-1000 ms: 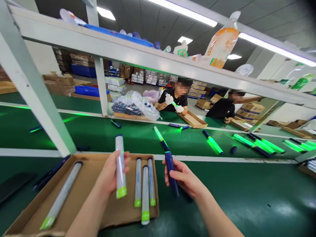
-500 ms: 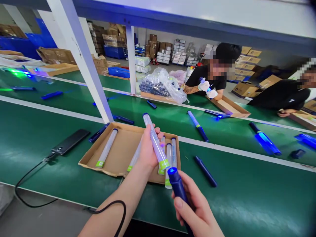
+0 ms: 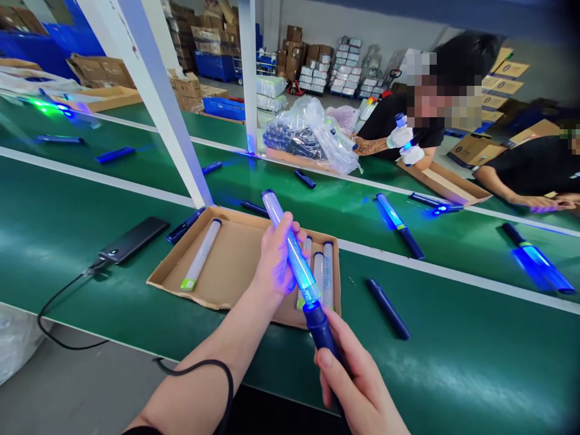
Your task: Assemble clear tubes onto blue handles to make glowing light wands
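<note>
My left hand [image 3: 277, 257] is closed around a clear tube [image 3: 299, 266] with a dark cap at its far end. Blue light glows through the tube. Its near end meets the lit head of a dark blue flashlight-like handle [image 3: 322, 329], and whether the two are joined I cannot tell. Wrapped around that handle is my right hand [image 3: 353, 368]. Beneath my left hand lies a shallow cardboard tray [image 3: 235, 241]. One capped tube [image 3: 202, 254] with a green label rests in its left part, and several more [image 3: 328, 275] stand at its right side.
Right of the tray lies a loose dark blue handle [image 3: 388, 308]. A black power bank [image 3: 135, 240] with a cable sits at left. Lit tubes [image 3: 399, 225] lie along the green conveyor [image 3: 335, 205]. A white post [image 3: 149, 109] rises behind the tray. Across, a gloved co-worker [image 3: 403, 145] holds a stick.
The tube and the handle have come together end to end, and the tube now glows bright blue. The camera view has shifted slightly. Lit sticks on the belt appear farther right.
</note>
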Action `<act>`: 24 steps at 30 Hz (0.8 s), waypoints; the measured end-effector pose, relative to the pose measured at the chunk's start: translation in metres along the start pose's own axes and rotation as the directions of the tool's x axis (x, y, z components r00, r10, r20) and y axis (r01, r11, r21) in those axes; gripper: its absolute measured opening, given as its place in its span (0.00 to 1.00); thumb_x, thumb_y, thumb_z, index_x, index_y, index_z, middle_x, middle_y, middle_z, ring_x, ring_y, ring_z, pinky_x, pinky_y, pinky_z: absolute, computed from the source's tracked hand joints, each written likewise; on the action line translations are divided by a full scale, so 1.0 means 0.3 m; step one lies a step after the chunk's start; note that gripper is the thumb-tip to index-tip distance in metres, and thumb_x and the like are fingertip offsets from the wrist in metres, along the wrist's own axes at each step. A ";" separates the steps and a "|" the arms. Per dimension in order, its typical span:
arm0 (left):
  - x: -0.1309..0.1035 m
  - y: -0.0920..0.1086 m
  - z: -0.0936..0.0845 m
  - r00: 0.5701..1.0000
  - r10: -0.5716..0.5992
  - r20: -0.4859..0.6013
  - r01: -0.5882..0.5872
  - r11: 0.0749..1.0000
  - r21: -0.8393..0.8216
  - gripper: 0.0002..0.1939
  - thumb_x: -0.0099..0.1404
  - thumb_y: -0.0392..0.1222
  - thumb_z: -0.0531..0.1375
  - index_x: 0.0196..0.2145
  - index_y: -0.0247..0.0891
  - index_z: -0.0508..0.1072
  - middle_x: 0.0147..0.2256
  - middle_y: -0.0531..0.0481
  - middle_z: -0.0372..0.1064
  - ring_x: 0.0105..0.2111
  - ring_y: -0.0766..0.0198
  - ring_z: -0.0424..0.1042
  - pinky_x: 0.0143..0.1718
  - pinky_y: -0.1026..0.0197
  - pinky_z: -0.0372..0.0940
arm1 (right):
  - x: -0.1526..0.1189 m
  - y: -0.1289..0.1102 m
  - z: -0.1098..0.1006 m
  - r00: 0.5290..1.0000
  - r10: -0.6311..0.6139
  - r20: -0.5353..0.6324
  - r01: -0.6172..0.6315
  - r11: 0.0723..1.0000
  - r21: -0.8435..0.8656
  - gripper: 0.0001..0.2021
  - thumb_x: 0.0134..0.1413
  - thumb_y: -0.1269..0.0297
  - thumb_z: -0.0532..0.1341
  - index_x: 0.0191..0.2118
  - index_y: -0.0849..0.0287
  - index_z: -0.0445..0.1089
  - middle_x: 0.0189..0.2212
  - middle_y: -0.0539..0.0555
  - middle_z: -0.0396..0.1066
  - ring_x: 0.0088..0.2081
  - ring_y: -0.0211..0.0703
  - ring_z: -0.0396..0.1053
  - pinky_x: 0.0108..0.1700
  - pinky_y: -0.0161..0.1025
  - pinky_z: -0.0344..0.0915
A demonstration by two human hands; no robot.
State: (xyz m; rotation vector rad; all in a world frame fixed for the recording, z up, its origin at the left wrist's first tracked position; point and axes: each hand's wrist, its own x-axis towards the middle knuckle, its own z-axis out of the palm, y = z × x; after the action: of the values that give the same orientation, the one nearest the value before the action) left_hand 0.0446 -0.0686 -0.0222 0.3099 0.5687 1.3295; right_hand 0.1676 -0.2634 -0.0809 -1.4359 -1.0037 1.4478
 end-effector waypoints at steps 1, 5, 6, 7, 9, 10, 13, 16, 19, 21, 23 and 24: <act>0.003 -0.002 -0.004 1.000 0.000 0.003 0.000 1.000 0.008 0.23 0.60 0.50 0.76 0.38 0.39 0.67 0.32 0.57 0.65 0.26 0.72 0.65 0.18 0.71 0.60 | 0.000 0.000 -0.007 0.999 0.028 -0.015 -0.028 1.000 -0.014 0.34 0.69 0.44 0.63 0.75 0.41 0.58 0.35 0.53 0.73 0.29 0.48 0.74 0.34 0.48 0.77; 0.005 -0.016 -0.016 0.998 -0.047 0.033 0.046 0.999 0.027 0.25 0.58 0.53 0.77 0.35 0.38 0.66 0.29 0.58 0.63 0.24 0.74 0.64 0.20 0.72 0.60 | 0.007 0.000 -0.018 0.994 0.098 -0.050 -0.101 0.993 -0.066 0.37 0.67 0.40 0.64 0.75 0.41 0.58 0.36 0.53 0.73 0.30 0.49 0.74 0.36 0.49 0.77; 0.003 -0.021 -0.018 0.998 -0.055 0.041 0.054 0.998 0.024 0.26 0.57 0.53 0.77 0.34 0.39 0.65 0.28 0.59 0.62 0.23 0.74 0.62 0.19 0.72 0.60 | 0.009 0.000 -0.016 0.993 0.102 -0.054 -0.106 0.991 -0.083 0.37 0.67 0.40 0.64 0.76 0.40 0.57 0.37 0.54 0.74 0.30 0.49 0.74 0.36 0.49 0.77; -0.001 -0.026 -0.019 0.997 -0.053 0.048 0.053 0.998 0.019 0.27 0.58 0.54 0.77 0.33 0.39 0.65 0.28 0.59 0.61 0.22 0.75 0.61 0.19 0.72 0.59 | 0.012 0.001 -0.011 0.993 0.105 -0.062 -0.111 0.988 -0.106 0.37 0.67 0.39 0.63 0.76 0.40 0.57 0.38 0.54 0.75 0.30 0.49 0.74 0.35 0.48 0.78; -0.012 -0.036 -0.021 0.998 -0.027 0.057 0.027 1.000 0.010 0.27 0.59 0.55 0.76 0.34 0.40 0.63 0.28 0.60 0.60 0.22 0.75 0.60 0.18 0.74 0.57 | 0.018 0.003 0.002 0.994 0.084 -0.075 -0.096 0.980 -0.172 0.36 0.68 0.38 0.61 0.76 0.39 0.56 0.43 0.56 0.76 0.31 0.50 0.75 0.33 0.47 0.78; -0.018 -0.041 -0.021 0.998 -0.017 0.060 0.016 1.000 0.012 0.27 0.60 0.55 0.75 0.34 0.40 0.63 0.28 0.60 0.59 0.22 0.75 0.60 0.17 0.74 0.56 | 0.022 0.003 0.010 0.995 0.050 -0.085 -0.067 0.974 -0.214 0.35 0.69 0.38 0.60 0.76 0.39 0.56 0.45 0.57 0.77 0.34 0.52 0.77 0.34 0.48 0.79; -0.033 -0.049 -0.019 0.998 -0.030 0.051 0.028 0.999 0.041 0.26 0.62 0.55 0.75 0.36 0.41 0.61 0.28 0.61 0.59 0.22 0.75 0.59 0.17 0.75 0.55 | 0.034 -0.002 0.033 0.985 -0.145 -0.091 0.105 0.931 -0.350 0.31 0.72 0.45 0.59 0.75 0.45 0.59 0.57 0.60 0.77 0.52 0.61 0.79 0.50 0.54 0.80; -0.037 -0.053 -0.018 0.997 -0.066 0.029 0.065 0.997 0.043 0.27 0.61 0.54 0.75 0.36 0.42 0.60 0.27 0.61 0.59 0.21 0.75 0.59 0.17 0.75 0.54 | 0.045 -0.015 0.049 0.958 -0.285 -0.032 0.241 0.860 -0.450 0.27 0.75 0.53 0.56 0.74 0.52 0.59 0.65 0.61 0.72 0.64 0.63 0.72 0.63 0.57 0.73; -0.033 -0.058 -0.022 0.996 -0.089 0.001 0.088 0.995 0.047 0.26 0.63 0.53 0.74 0.37 0.43 0.59 0.26 0.62 0.58 0.20 0.75 0.58 0.17 0.75 0.53 | 0.050 -0.019 0.060 0.948 -0.319 -0.008 0.268 0.809 -0.524 0.25 0.75 0.55 0.54 0.72 0.55 0.60 0.65 0.65 0.72 0.61 0.64 0.75 0.58 0.57 0.76; -0.031 -0.062 -0.026 0.995 -0.093 -0.025 0.094 0.994 0.055 0.25 0.64 0.53 0.73 0.37 0.43 0.59 0.26 0.62 0.58 0.20 0.75 0.58 0.17 0.74 0.54 | 0.049 -0.014 0.067 0.948 -0.319 -0.011 0.257 0.784 -0.565 0.25 0.75 0.55 0.53 0.71 0.56 0.59 0.63 0.68 0.73 0.57 0.67 0.78 0.54 0.60 0.78; -0.032 -0.063 -0.026 0.995 -0.088 -0.050 0.091 0.994 0.065 0.24 0.65 0.53 0.72 0.37 0.43 0.59 0.26 0.62 0.58 0.20 0.75 0.58 0.17 0.74 0.54 | 0.045 -0.008 0.072 0.947 -0.321 -0.028 0.242 0.768 -0.593 0.26 0.75 0.53 0.53 0.71 0.55 0.59 0.61 0.69 0.75 0.52 0.70 0.81 0.50 0.64 0.78; -0.034 -0.061 -0.025 0.995 -0.082 -0.062 0.087 0.993 0.075 0.24 0.65 0.53 0.72 0.37 0.43 0.59 0.26 0.61 0.58 0.20 0.74 0.58 0.17 0.74 0.54 | 0.043 -0.009 0.071 0.947 -0.320 -0.038 0.237 0.771 -0.592 0.26 0.75 0.53 0.53 0.72 0.54 0.59 0.60 0.69 0.76 0.51 0.71 0.81 0.50 0.65 0.77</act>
State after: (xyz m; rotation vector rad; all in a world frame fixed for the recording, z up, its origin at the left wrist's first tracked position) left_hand 0.0542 -0.0834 -0.0360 0.3077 0.6770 1.2402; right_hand 0.1465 -0.2498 -0.0822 -1.6867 -1.5875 0.8323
